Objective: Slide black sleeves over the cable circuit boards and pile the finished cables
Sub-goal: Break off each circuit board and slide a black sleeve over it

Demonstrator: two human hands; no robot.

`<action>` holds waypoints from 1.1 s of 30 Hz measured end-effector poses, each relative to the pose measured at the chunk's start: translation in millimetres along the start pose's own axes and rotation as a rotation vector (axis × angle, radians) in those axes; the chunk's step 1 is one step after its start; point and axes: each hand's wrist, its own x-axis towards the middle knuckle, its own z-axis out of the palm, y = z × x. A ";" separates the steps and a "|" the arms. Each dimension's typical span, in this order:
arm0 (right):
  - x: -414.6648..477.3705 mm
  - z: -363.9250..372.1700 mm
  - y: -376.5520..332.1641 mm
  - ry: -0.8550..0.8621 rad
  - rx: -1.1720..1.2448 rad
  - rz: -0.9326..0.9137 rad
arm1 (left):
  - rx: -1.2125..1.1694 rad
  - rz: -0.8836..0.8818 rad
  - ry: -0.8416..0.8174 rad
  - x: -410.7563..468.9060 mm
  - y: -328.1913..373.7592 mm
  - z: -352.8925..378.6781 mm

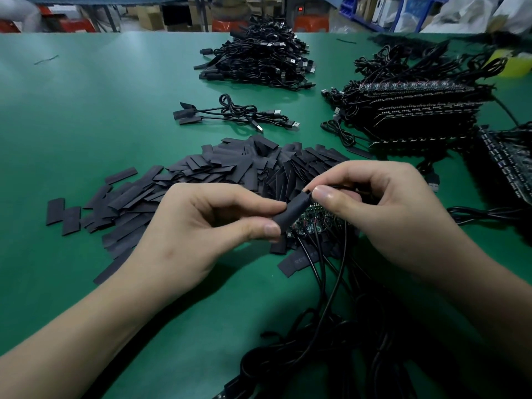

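Watching from my desk, I am seeing the left hand (201, 223) pinching a black sleeve (290, 214) between thumb and forefinger, just above the green table (86, 110). The right hand (383, 214) is pinching a cable (334, 186) at the sleeve's far mouth (its curled fingers are hiding the rest), with a strip of circuit boards (313, 221) showing just below. Loose sleeves (201, 174) are lying heaped behind the hands, three finished cables (230, 115) are lying beyond them, and a big pile of finished cables (259, 61) is sitting farther back.
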 end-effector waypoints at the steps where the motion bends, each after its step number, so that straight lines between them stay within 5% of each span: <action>1: 0.2 -0.4 0.4 -0.007 0.013 0.002 | 0.005 0.000 -0.007 0.1 -0.1 -0.1; 13: 0.7 -1.3 -2.8 0.092 -0.102 -0.010 | -0.197 -0.130 -0.001 2.6 -0.5 2.8; 24: 8.9 -32.3 -16.3 -0.106 -0.449 0.026 | -0.246 -0.155 0.191 6.2 -3.6 -8.6; 29: 38.5 -42.8 -33.9 0.124 -0.616 -0.056 | -0.156 -0.114 0.186 6.9 -8.1 -9.1; 33: 108.9 -28.0 -37.9 0.140 -0.802 -0.126 | -0.002 -0.102 0.134 5.4 -10.8 -4.4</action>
